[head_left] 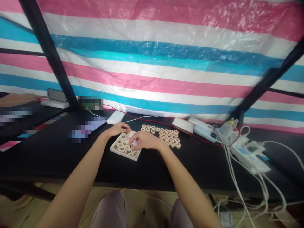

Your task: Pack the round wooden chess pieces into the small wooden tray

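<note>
A shallow white box (124,155) lies slightly turned on the black table, holding several round Chinese chess pieces (122,149) with black characters. My left hand (118,129) is at its far left corner, fingers bent along the far rim. My right hand (145,140) reaches over the box from the right, with thumb and fingers bent around a chess piece (130,146) among the others. This hand covers part of the box's right side. A pinkish white patch shows between the hands inside the box. Beyond my right hand sit loose black-marked pieces (148,128) and red-marked pieces (169,136), grouped closely together.
On the black table (95,164) lie a lit phone (89,128), a white device (116,116), a brown-edged box (182,126) and a power bank (203,129). White cables and a power strip (249,155) crowd the right. Another person's hand (21,99) is at far left, near a propped phone (57,95).
</note>
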Available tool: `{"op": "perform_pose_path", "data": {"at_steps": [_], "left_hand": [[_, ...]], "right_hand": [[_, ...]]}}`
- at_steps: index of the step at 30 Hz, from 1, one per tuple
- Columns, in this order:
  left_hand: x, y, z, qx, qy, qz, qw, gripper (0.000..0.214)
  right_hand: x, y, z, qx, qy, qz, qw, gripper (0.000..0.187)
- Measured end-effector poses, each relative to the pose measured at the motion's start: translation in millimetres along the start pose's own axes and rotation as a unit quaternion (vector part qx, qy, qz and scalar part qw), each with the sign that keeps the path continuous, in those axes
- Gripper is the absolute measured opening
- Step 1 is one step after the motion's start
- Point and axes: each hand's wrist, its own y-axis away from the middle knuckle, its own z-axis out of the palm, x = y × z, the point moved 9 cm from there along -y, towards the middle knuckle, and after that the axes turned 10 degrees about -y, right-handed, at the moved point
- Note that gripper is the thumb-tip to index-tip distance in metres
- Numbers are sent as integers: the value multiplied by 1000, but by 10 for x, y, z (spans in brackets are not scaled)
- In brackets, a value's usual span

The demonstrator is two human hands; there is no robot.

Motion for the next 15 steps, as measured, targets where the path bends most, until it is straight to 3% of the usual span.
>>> {"op": "perform_pose_path", "data": {"at_steps": [9, 15], "left_hand": [[16, -10, 5, -9, -12, 1, 1000, 35], [-35, 8, 14, -14, -2, -27, 1000, 38]], "right_hand": [[-60, -27, -9, 35, -21, -22, 999, 22], [308, 248, -636, 190, -90, 34, 977, 23]]}}
